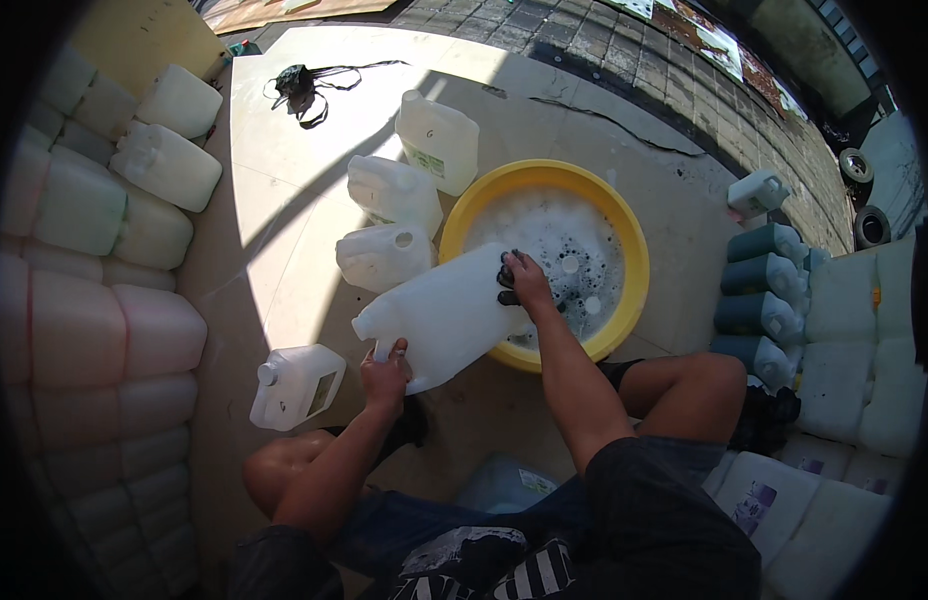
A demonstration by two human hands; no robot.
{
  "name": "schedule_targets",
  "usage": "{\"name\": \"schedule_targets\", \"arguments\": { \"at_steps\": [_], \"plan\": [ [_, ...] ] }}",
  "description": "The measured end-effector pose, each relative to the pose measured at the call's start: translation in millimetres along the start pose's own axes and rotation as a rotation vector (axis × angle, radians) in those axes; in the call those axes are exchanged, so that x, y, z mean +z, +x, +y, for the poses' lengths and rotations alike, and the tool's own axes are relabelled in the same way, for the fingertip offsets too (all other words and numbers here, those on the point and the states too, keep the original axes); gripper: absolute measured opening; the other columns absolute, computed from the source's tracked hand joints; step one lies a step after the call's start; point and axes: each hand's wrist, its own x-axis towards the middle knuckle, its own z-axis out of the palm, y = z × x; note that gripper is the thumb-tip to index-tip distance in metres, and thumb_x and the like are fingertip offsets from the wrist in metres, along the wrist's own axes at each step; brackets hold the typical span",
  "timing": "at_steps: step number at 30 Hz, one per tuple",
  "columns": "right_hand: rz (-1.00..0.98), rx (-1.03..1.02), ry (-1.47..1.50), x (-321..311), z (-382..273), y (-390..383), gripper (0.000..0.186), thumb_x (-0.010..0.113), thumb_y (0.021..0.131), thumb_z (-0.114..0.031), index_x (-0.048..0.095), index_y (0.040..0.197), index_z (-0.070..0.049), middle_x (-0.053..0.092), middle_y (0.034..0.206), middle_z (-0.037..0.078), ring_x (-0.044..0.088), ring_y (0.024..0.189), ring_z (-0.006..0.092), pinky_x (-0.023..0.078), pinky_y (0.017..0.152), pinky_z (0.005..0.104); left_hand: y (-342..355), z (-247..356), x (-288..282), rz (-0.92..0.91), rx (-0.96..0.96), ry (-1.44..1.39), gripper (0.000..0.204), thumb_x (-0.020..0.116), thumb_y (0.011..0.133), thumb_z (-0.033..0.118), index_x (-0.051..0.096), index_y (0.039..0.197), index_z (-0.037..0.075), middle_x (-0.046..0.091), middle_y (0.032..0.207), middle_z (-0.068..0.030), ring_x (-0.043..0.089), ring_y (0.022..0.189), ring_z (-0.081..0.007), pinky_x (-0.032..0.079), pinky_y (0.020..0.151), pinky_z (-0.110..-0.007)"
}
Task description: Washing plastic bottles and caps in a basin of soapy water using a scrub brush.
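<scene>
A large whitish plastic jug (439,315) lies tilted in front of me, its mouth toward the left and its base over the rim of a yellow basin (636,235). My left hand (386,375) is closed round the jug's handle, near the mouth. At the other end my right hand (529,283) presses a dark scrubbing pad (507,270) against the jug's base; the pad shows only partly between the fingers. Foamy water (584,265) fills the basin. Nearest my left hand stands a capped white jug (309,385) with a label.
Three whitish jugs, a back jug (439,140), a middle jug (394,190) and a near jug (384,255), stand left of the basin. Stacked jugs (119,320) wall the left side; teal jugs (754,312) and more white jugs (839,370) line the right. A black strapped item (299,88) lies far left.
</scene>
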Motion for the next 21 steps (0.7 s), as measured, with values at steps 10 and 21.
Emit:
{"name": "schedule_targets", "arguments": {
  "at_steps": [10,21],
  "plan": [
    [-0.089,0.004,-0.013,-37,-20,-36,0.052,0.066,0.097,-0.044,0.067,0.128,-0.003,0.073,0.112,0.015,0.069,0.108,0.026,0.051,0.097,0.0367,-3,5,2,-0.084,0.007,0.108,0.034,0.08,0.093,0.028,0.067,0.106,-0.001,0.068,0.081,-0.0057,0.06,0.059,-0.0132,0.047,0.049,-0.032],
    [0.099,0.451,0.517,-21,41,-86,0.071,0.04,0.107,-0.056,0.055,0.146,0.002,0.064,0.14,0.016,0.06,0.127,0.0281,0.045,0.107,0.0394,2,8,6,-0.084,0.153,0.092,0.034,0.083,0.09,0.022,0.068,0.105,-0.004,0.071,0.079,-0.0062,0.063,0.061,-0.0137,0.05,0.057,-0.033]
  ]
}}
